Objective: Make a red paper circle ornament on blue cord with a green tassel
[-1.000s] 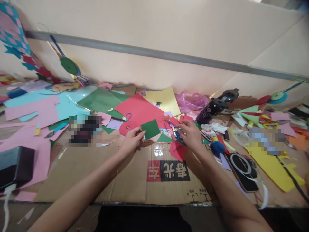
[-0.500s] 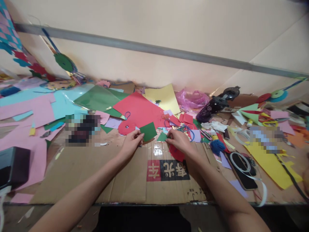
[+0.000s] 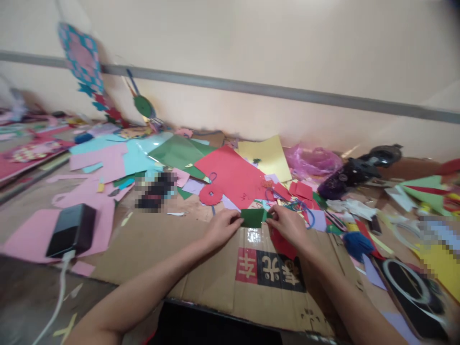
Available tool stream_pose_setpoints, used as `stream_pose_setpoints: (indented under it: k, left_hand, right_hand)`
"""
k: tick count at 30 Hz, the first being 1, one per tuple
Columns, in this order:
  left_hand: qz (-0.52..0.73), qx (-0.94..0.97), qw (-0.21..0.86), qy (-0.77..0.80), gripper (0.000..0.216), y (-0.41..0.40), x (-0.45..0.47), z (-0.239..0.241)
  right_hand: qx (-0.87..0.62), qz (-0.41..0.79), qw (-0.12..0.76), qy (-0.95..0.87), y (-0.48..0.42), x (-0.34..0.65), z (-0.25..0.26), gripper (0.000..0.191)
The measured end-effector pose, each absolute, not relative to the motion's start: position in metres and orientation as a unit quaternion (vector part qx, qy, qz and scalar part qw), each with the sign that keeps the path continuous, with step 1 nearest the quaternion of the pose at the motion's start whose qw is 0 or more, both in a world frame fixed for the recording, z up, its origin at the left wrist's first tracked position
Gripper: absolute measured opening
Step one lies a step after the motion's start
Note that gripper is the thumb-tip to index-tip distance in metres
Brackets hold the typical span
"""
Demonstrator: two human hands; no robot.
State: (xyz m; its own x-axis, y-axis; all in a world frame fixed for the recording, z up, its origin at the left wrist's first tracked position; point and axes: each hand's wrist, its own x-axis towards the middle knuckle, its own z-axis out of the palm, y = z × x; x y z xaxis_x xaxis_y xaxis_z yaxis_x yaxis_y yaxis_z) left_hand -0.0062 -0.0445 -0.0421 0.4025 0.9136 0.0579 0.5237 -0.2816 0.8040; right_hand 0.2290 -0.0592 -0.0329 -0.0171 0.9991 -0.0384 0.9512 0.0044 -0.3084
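Note:
Between my hands a small dark green piece of paper [image 3: 252, 218] is held above the cardboard sheet [image 3: 201, 268]. My left hand [image 3: 223, 226] pinches its left edge between thumb and fingers. At its right end, my right hand [image 3: 287, 223] is closed on a smaller green paper piece that meets or overlaps the first; which of the two I cannot tell. Beneath the right hand lies a red paper shape [image 3: 283, 243], partly covered. A red scalloped paper disc [image 3: 211, 194] with a hole rests just beyond my left hand.
Red paper [image 3: 230, 172], yellow paper [image 3: 271, 155] and green sheets [image 3: 179, 155] lie behind the hands. A black power bank [image 3: 74, 230] with a white cable stands left. At right are blue yarn [image 3: 358, 246], a phone [image 3: 398, 297] under a white ring, and a dark bottle-like object [image 3: 336, 179].
The camera view has swung left, so things appear further right. My hands have come closer together, and the two green pieces, apart before, now meet or overlap.

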Motion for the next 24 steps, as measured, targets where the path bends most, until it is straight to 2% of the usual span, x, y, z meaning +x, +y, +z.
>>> stream_pose_setpoints:
  k: [4,11,14,18,24]
  left_hand:
    - [0.252,0.769,0.342,0.478,0.021,-0.047,-0.006,-0.042]
    - [0.237,0.796,0.304,0.466,0.018,-0.051,-0.006,-0.046]
    - [0.231,0.809,0.287,0.458,0.016,-0.052,-0.006,-0.046]
    - [0.23,0.818,0.277,0.449,0.015,-0.052,-0.005,-0.049]
    - [0.224,0.826,0.265,0.445,0.016,-0.052,-0.005,-0.056]
  right_hand:
    - [-0.674,0.133,0.105,-0.719,-0.058,0.234,-0.043,0.007]
    - [-0.683,0.135,0.128,-0.707,-0.058,0.243,-0.059,0.024]
    - [-0.687,0.188,0.107,-0.694,-0.057,0.244,-0.06,0.028]
    - [-0.696,0.192,0.079,-0.688,-0.055,0.245,-0.059,0.03]
    - [-0.656,0.158,0.128,-0.727,-0.053,0.248,-0.061,0.034]
